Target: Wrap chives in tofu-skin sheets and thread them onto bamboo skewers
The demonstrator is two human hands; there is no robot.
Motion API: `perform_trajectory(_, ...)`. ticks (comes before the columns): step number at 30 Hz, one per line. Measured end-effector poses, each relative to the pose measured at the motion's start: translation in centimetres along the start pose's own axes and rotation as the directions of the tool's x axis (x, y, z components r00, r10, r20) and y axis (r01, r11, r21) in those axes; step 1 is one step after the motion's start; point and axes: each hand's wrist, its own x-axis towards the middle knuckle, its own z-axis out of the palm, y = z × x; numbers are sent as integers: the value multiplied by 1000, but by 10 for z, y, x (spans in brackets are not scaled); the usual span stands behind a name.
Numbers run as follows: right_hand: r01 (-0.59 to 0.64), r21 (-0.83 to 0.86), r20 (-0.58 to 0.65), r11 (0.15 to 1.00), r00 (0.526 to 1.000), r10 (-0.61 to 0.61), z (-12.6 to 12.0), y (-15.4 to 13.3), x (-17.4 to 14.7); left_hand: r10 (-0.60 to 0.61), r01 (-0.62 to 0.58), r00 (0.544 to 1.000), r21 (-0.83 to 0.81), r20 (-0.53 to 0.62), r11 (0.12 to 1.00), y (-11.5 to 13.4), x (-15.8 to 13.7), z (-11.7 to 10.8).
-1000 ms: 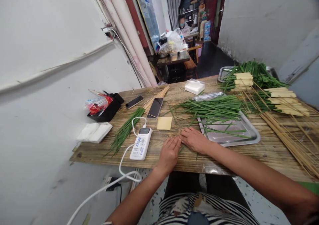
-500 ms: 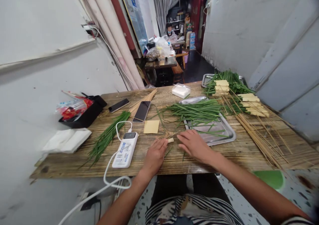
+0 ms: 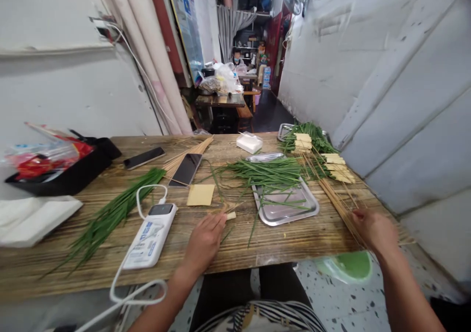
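My left hand (image 3: 204, 238) lies on the table with its fingers pressed together over a small pale yellow roll (image 3: 231, 216), whose end shows past the fingertips. This roll looks like a tofu sheet. Off to the right, the fingers of my right hand (image 3: 376, 230) are pinched at the near ends of the bamboo skewers (image 3: 336, 202); they appear to grip a skewer. A flat square tofu sheet (image 3: 200, 194) rests beyond my left hand. Between the hands, green chives (image 3: 270, 171) lie across a metal tray (image 3: 283, 214).
Skewered pale rolls (image 3: 338, 167) lie on chives at the back right. On the left are a white power bank (image 3: 150, 236) with a cable, another chive bundle (image 3: 114, 212), two phones (image 3: 186, 169) and a black box (image 3: 62, 172). A person (image 3: 236, 56) is far back.
My right hand has left the roll and moved right to the skewers, its fingers now pinched. My left hand stays on the roll. The view has turned to the right.
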Motion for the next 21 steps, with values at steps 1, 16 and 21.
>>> perform_trajectory(1, 12, 6, 42, 1000, 999, -12, 3, 4, -3, 2, -2, 1000, 5, -3, 1000, 0, 0, 0)
perform_trajectory(16, 29, -28, 143, 999, 989, -24, 6, 21, -13, -33, 33, 999, -2, 15, 999, 3, 4, -6)
perform_trajectory(21, 18, 47, 99, 999, 995, -23, 6, 43, -38, -26, 26, 1000, -26, 10, 999, -1, 6, -6)
